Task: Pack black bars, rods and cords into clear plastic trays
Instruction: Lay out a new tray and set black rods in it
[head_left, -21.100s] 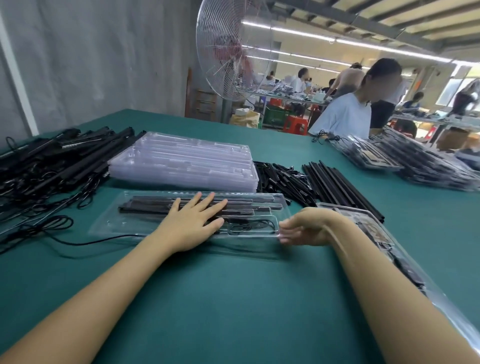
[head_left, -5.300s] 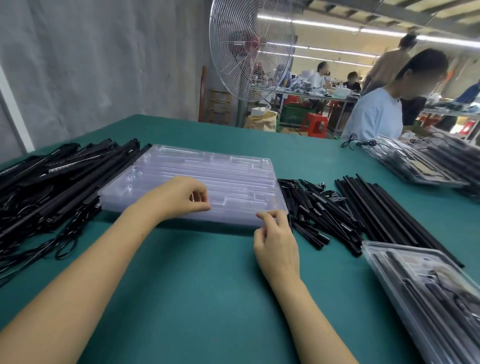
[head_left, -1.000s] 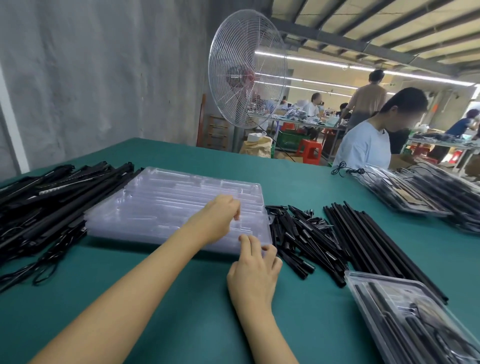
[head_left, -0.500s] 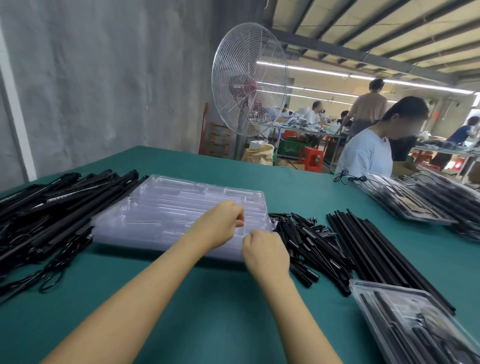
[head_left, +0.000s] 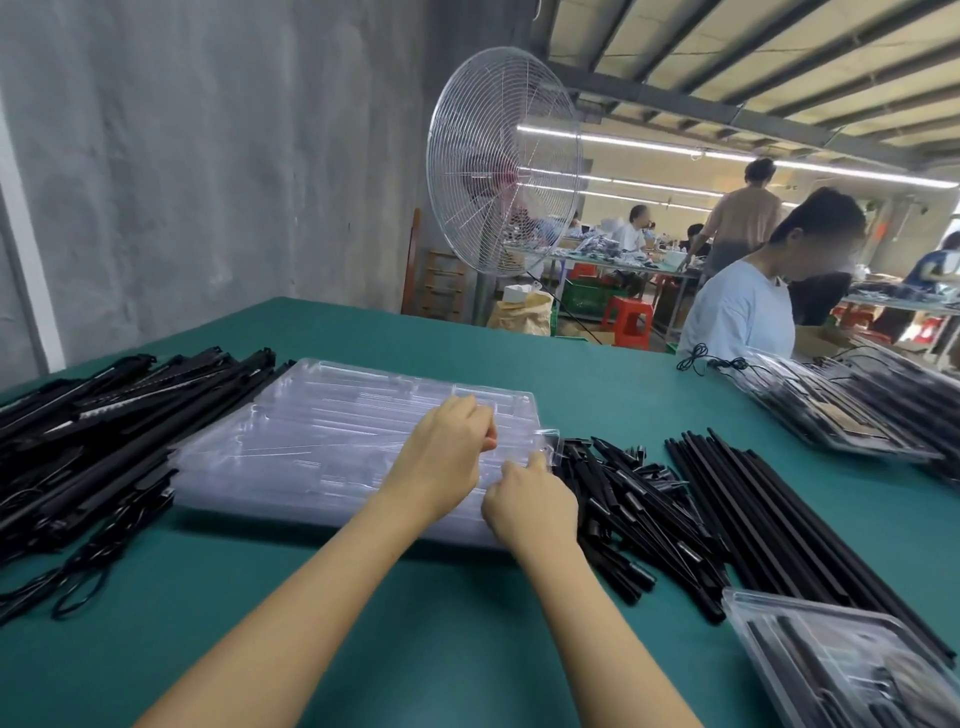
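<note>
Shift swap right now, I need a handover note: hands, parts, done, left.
Left hand pinches the edge of the stack of empty trays.
Right hand pinches the lifted corner of the top tray.
Bars and cords lie left of the stack, short pieces and rods right.
Done: packed tray near right.
Left: free the top tray, fill it.

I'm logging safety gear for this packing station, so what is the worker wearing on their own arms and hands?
Nothing that shows. The left hand and right hand are bare: no gloves or rings visible. The left forearm and right forearm are uncovered down to the picture's edge, with no sleeves, watch, wristband or markings in view.
</note>
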